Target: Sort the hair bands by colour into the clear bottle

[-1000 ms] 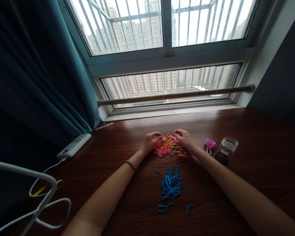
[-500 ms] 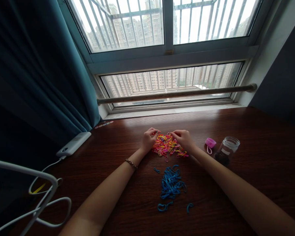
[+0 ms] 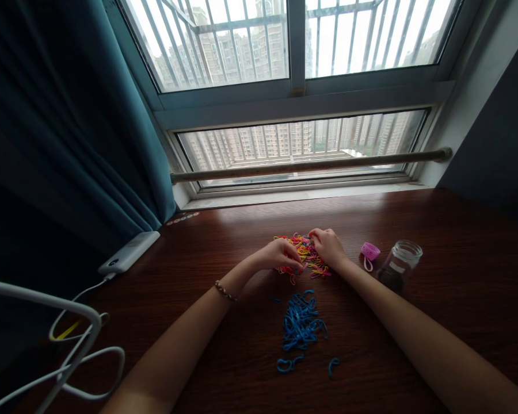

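A pile of small elastic bands [image 3: 307,248] in pink, red, yellow and orange lies on the brown wooden table. My left hand [image 3: 280,255] reaches over the left and front of this pile, fingers bent down and closed; what its fingertips hold is too small to tell. At the far right edge of the pile, my right hand [image 3: 328,246] pinches with thumb and forefinger among the bands; its exact hold is hidden. Nearer to me sits a heap of blue elastic bands [image 3: 301,322]. Loose blue bands lie around it, including a curled one [image 3: 333,366] on the right.
Right of my hands stand a pink cup-shaped piece with a loop [image 3: 370,251] and an open glass jar [image 3: 399,265] with something dark inside. A white power bank [image 3: 129,253] with a cable lies at left, near a white tube [image 3: 43,296] and blue curtain [image 3: 125,144]. A window faces me.
My left hand has come from the pile's far left edge toward me and to the right, now over its front. The right hand has shifted slightly right. The blue heap looks the same.
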`<state>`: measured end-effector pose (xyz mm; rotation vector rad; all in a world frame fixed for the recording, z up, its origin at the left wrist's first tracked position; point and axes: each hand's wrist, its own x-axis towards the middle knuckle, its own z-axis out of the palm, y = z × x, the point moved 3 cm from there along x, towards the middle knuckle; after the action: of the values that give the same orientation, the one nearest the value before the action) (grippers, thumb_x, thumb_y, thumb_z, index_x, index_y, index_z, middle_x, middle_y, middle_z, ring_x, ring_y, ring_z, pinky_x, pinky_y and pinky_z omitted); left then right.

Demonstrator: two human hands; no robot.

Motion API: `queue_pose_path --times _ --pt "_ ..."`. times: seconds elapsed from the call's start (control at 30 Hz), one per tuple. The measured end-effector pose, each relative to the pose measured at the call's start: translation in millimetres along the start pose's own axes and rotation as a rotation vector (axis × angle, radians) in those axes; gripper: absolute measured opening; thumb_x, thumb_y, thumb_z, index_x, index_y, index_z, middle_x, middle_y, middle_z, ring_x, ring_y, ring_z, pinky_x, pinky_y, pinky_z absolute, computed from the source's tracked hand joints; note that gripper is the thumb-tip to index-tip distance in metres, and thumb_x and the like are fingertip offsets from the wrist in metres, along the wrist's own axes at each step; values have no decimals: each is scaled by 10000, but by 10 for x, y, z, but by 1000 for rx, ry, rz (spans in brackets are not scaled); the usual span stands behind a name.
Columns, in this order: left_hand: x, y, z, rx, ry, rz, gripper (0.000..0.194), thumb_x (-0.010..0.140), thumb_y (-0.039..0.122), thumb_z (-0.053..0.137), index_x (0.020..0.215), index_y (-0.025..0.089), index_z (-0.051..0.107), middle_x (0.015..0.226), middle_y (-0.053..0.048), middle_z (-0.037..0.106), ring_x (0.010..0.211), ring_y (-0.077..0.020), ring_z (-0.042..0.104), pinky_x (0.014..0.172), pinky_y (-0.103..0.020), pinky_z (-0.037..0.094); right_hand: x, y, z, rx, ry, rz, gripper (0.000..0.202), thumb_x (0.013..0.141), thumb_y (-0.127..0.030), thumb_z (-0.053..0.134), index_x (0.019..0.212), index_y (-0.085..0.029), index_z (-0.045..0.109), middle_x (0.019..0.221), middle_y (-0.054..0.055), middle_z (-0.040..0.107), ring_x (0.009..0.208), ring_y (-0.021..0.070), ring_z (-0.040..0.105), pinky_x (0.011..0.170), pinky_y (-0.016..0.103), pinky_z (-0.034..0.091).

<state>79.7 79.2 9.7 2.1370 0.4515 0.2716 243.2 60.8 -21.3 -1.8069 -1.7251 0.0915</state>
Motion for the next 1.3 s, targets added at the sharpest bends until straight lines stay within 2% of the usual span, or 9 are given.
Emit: queue_pose_path --times 0.1,0.17,0.3,0.4,0.57,0.63,0.77,0.93,1.3 --pt "-14 73 130 -32 -213 -30 216 665 297 671 796 127 699 703 -30 673 631 -108 582 578 -166 426 4 16 19 -16 -10 -4 262 827 -209 411 905 -200 661 825 48 666 873 173 509 782 236 358" --pt "-37 106 183 -55 -298 -51 212 667 289 671 811 135 697 721 -27 676 642 -107 587 580 -161 430 7 28 35 -26 -16 -6 264 818 -196 415 883 -197 672 839 49 671 875 184 497 799 255 347" --pt "-69 143 179 -95 -312 -100 269 654 306 681 877 156 683 734 -29 678 651 -124 600 569 -176 445 10 40 74 -30 -25 -25 258 791 -159 436 816 -207 688 875 43 675 889 200 488 805 281 340" --pt "-42 92 84 -90 -153 -78 264 700 334 633 887 152 674 720 -43 676 648 -140 608 584 -205 463 16 37 88 -15 -9 -38 266 780 -132 435 796 -202 690 880 45 675 896 206 495 804 293 348" --pt "-38 -209 -224 210 544 -29 200 746 303 576 791 135 674 711 -52 666 628 -132 579 566 -215 447 23 13 35 23 58 -48 241 783 -132 438 830 -176 671 918 61 658 894 186 525 805 286 366" --pt "-69 -329 -287 350 667 -39 157 741 269 579 769 145 671 709 -43 660 605 -122 561 562 -219 440 20 0 -8 67 106 -55 201 773 -154 463 831 -168 654 894 61 653 857 173 543 785 273 381" --pt "-99 -435 -311 516 674 23 94 738 211 585 734 160 664 738 -43 650 684 -140 567 636 -243 446 8 -16 -69 242 195 -52 110 737 -194 512 753 -164 617 760 38 640 714 148 565 686 250 410" --pt "-82 -465 -268 578 608 87 96 751 182 577 780 174 668 786 -48 656 755 -157 566 705 -273 445 -7 -58 -96 386 202 -34 115 743 -229 509 773 -165 600 721 29 645 641 133 572 629 236 417" --pt "-82 -469 -252 682 551 57 94 746 193 588 755 202 681 799 -48 642 762 -160 556 706 -275 434 -18 -92 -110 406 148 -26 214 793 -295 455 758 -188 637 699 28 666 625 149 589 616 245 408"
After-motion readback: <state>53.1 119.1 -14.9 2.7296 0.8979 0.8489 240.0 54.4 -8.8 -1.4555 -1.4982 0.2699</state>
